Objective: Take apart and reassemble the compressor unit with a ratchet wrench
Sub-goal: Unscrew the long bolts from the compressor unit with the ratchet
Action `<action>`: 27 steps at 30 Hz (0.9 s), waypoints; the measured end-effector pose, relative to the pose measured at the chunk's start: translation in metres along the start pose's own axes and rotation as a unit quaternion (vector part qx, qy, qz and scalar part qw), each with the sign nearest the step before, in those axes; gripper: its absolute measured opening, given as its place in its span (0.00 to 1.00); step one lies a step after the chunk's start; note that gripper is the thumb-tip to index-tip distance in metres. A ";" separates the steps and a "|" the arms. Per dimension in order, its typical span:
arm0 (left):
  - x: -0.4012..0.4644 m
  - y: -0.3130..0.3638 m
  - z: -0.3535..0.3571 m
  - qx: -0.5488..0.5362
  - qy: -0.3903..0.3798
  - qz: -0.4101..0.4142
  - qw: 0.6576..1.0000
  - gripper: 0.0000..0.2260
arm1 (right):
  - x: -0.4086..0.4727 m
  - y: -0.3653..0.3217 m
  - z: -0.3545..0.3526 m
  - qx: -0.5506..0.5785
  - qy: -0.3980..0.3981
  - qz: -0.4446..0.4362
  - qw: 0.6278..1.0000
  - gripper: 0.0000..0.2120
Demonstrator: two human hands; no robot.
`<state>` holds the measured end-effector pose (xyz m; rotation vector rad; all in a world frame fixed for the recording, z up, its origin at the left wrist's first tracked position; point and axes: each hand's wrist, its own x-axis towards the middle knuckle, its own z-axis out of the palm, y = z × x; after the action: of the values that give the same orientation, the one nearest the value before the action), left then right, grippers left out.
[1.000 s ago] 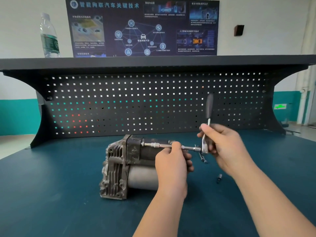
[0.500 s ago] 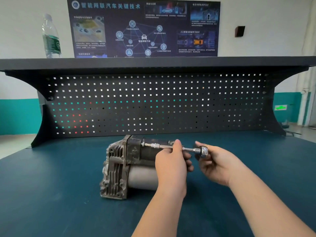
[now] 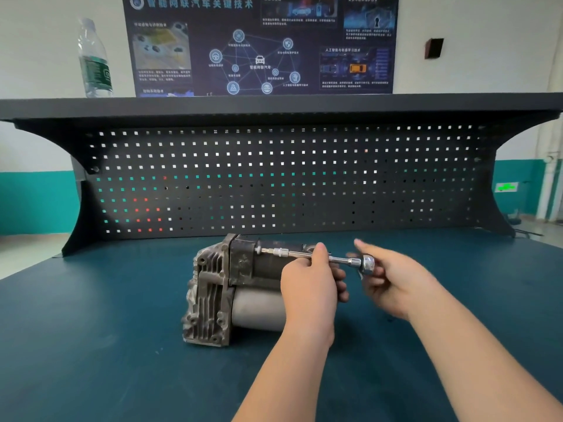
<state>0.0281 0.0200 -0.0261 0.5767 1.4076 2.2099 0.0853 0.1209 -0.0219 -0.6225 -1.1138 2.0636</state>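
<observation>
Grey cast metal marks the compressor unit [image 3: 234,287], which lies on its side on the teal bench [image 3: 91,345] just below the middle of the frame, finned end toward the left. Out of its upper right face runs the ratchet wrench [image 3: 316,257], its extension bar lying almost level and pointing right, so the long axis runs left to right across the frame centre. The left hand [image 3: 309,284] pinches that bar midway, thumb on top. The right hand [image 3: 393,281] sits at the far right end, curled round the wrench below its shiny head [image 3: 367,264], though its fingers are blurred. Judging by this, the right hand is nearer the head and would do the turning, while the left steadies the bar against the bolt
</observation>
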 end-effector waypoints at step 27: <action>0.002 0.005 -0.007 -0.035 -0.054 -0.032 0.997 0.13 | 0.001 0.001 -0.002 -0.006 -0.049 -0.017 0.999 0.07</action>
<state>0.0218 0.0142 -0.0236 0.6079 1.2708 2.1351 0.0853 0.1227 -0.0237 -0.5083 -1.1853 2.0790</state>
